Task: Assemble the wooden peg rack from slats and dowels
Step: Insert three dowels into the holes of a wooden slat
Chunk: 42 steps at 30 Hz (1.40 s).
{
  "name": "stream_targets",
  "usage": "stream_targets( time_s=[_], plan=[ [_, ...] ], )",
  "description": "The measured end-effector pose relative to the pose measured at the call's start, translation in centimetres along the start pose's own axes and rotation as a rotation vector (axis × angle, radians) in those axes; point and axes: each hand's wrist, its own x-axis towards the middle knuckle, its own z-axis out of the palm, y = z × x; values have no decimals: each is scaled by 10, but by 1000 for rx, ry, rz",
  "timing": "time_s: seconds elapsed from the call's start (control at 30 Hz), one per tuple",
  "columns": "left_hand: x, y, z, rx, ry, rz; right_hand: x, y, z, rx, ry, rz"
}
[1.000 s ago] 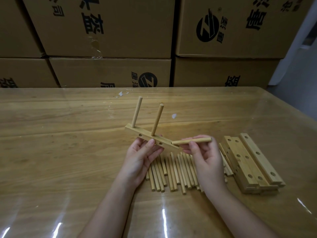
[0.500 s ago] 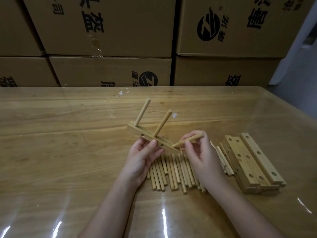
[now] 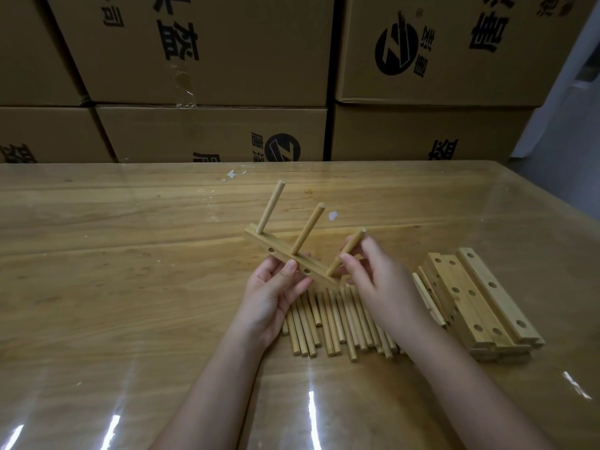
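My left hand (image 3: pixel 274 292) grips a wooden slat (image 3: pixel 264 244) above the table, thumb on its drilled side face. Two dowels stand in the slat, a far dowel (image 3: pixel 271 206) and a middle dowel (image 3: pixel 308 228), both leaning right. My right hand (image 3: pixel 378 280) pinches a third dowel (image 3: pixel 346 251), whose lower tip meets the slat's near right end. Beneath my hands lies a row of several loose dowels (image 3: pixel 328 323). A stack of drilled slats (image 3: pixel 470 297) sits on the right.
The wooden table (image 3: pixel 113 271) has a glossy clear cover with glare streaks near me. Stacked cardboard boxes (image 3: pixel 211 60) form a wall right behind the table's far edge. The table's right edge runs diagonally past the slat stack.
The third dowel has swung from lying almost level to steeply tilted, its lower tip now at the slat's end. The slat has tipped so its pegs lean further right.
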Motion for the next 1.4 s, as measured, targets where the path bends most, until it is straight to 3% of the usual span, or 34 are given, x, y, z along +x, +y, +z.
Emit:
stream_targets(
  time_s=[0.8, 1.07, 1.2, 1.4],
  plan=[
    [-1, -1, -1, -16, -12, -2, -6, -1, 8, -80, 131, -37],
    [1, -2, -1, -27, 5, 3, -11, 12, 14, 130, 57, -14],
    [2, 0, -3, -84, 21, 20, -14, 18, 23, 91, -16, 22],
    [2, -1, -5, -16, 23, 27, -12, 22, 28, 111, 82, 36]
  ],
)
